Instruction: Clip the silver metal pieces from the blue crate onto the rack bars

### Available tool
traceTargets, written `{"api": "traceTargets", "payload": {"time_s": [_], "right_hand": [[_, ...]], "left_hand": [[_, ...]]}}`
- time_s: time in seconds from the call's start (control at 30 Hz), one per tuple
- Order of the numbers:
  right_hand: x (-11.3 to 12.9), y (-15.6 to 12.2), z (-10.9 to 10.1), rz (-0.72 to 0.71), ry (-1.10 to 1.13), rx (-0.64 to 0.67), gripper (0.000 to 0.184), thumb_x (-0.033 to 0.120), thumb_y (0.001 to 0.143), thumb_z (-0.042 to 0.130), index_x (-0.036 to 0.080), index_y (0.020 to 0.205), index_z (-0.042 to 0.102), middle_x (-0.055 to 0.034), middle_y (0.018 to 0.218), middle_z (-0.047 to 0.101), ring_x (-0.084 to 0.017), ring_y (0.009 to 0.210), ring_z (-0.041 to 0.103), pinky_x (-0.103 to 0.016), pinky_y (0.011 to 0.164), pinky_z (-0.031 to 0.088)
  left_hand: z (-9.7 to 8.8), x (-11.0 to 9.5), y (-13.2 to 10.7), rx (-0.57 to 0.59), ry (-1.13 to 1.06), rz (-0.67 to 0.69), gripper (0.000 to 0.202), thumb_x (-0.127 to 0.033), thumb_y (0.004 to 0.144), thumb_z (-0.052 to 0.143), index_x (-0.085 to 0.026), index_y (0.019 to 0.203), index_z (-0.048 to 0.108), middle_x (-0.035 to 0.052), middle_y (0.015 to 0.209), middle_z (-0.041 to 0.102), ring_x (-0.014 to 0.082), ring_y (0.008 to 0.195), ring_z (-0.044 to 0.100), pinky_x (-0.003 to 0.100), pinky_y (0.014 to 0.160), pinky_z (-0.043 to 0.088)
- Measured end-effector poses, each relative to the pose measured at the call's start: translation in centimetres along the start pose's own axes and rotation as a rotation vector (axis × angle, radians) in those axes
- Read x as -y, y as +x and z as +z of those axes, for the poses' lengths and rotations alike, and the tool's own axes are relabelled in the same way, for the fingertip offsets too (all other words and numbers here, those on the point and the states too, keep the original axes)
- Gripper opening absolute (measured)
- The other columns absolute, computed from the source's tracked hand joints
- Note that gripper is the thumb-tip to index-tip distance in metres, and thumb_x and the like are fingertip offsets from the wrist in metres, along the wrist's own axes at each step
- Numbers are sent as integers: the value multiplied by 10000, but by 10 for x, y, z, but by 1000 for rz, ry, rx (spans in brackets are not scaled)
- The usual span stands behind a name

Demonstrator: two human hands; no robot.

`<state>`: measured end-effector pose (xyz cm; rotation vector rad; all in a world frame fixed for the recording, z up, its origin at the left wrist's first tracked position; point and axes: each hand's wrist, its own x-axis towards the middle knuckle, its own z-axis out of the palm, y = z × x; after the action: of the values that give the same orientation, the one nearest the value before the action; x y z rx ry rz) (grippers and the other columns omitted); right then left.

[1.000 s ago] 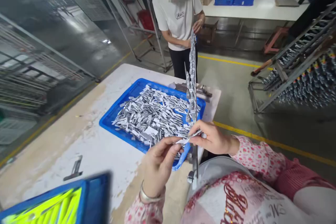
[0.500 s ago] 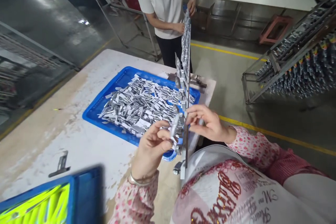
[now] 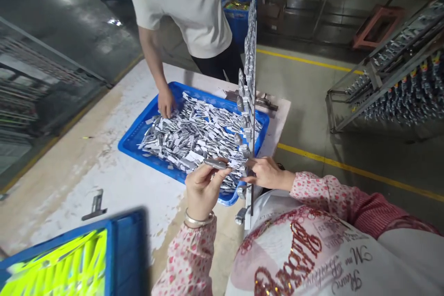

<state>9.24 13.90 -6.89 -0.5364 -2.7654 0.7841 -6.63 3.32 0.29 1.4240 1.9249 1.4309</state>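
Plenty of loose silver lure-shaped pieces (image 3: pixel 194 125) remain in the blue tray (image 3: pixel 137 134) on the desk (image 3: pixel 132 194); my left hand (image 3: pixel 202 192) pinches one piece (image 3: pixel 215 163) over it; the long bar (image 3: pixel 248 210) already carries a row (image 3: pixel 247 97); my right hand (image 3: pixel 268 173) is beside it, grip unclear.

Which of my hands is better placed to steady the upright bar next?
Probably your right hand: it's at the upright bar, while your left hand, off to one side, pinches a silver piece.
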Motion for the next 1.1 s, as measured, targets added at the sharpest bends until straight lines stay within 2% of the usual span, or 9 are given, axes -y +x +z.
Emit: {"api": "traceTargets", "payload": {"time_s": [0.17, 0.4, 0.57, 0.77, 0.83, 0.9, 1.0, 1.07, 1.1], "right_hand": [[-5, 0, -1, -53, 19, -9, 341, 455, 903, 561, 122, 881, 629, -73, 838, 693, -164, 741, 639, -247, 643, 396], [-9, -3, -6, -61, 6, 40, 257, 370, 889, 597, 120, 921, 647, -86, 883, 715, -176, 775, 653, -250, 649, 404], [-9, -7, -7, -39, -42, 57, 303, 426, 894, 577, 132, 905, 646, -89, 871, 705, -183, 740, 648, -265, 624, 392], [-10, -14, -10, -21, -12, 65, 292, 428, 904, 561, 153, 949, 647, -67, 902, 700, -171, 762, 641, -256, 636, 397], [-10, -15, -12, -13, -12, 69, 295, 431, 900, 565, 152, 945, 649, -69, 888, 701, -178, 751, 643, -261, 632, 400], [-11, -16, -13, -21, 0, 58, 301, 430, 897, 571, 147, 962, 650, -75, 897, 702, -185, 759, 647, -266, 643, 410], [-15, -17, -13, -56, 73, 23, 292, 426, 883, 598, 150, 953, 660, -66, 904, 701, -176, 791, 650, -256, 685, 428], [-18, -18, -12, -63, 120, -13, 297, 441, 862, 621, 153, 919, 666, -53, 864, 695, -166, 777, 647, -246, 690, 432], [-20, -20, -11, -59, 137, -30, 306, 451, 854, 628, 153, 910, 666, -49, 843, 689, -163, 759, 643, -244, 684, 433]], "left_hand": [[-1, -7, 7, 85, 94, 154, 48, -219, 785, 695, -193, 823, 707, 30, 841, 731, 148, 733, 665, 236, 677, 518], [3, -19, 20, 293, 191, 358, 87, -186, 848, 614, -175, 811, 692, 63, 843, 730, 146, 769, 679, 223, 693, 521], [2, -29, 24, 454, 263, 375, 150, -171, 882, 554, -178, 951, 687, 64, 849, 728, 142, 772, 688, 208, 686, 529], [13, -41, 19, 426, 340, 395, 183, -153, 895, 517, -158, 966, 686, 65, 815, 709, 138, 721, 679, 205, 635, 517], [13, -37, 21, 450, 319, 376, 194, -157, 898, 509, -164, 960, 693, 64, 814, 709, 138, 719, 674, 210, 639, 516], [10, -20, 27, 521, 238, 323, 190, -189, 888, 532, -176, 991, 692, 65, 842, 717, 147, 749, 679, 225, 677, 530], [7, 36, 34, 561, 188, 83, 301, -255, 863, 575, -161, 1142, 635, 93, 985, 716, 185, 869, 685, 272, 766, 552], [12, 83, 32, 495, 491, -167, 312, -224, 854, 568, -165, 1155, 625, 96, 1108, 684, 191, 963, 661, 295, 854, 533], [17, 105, 29, 499, 567, -226, 307, -175, 822, 590, -140, 1122, 642, 117, 1102, 682, 213, 975, 655, 329, 893, 516]]}}
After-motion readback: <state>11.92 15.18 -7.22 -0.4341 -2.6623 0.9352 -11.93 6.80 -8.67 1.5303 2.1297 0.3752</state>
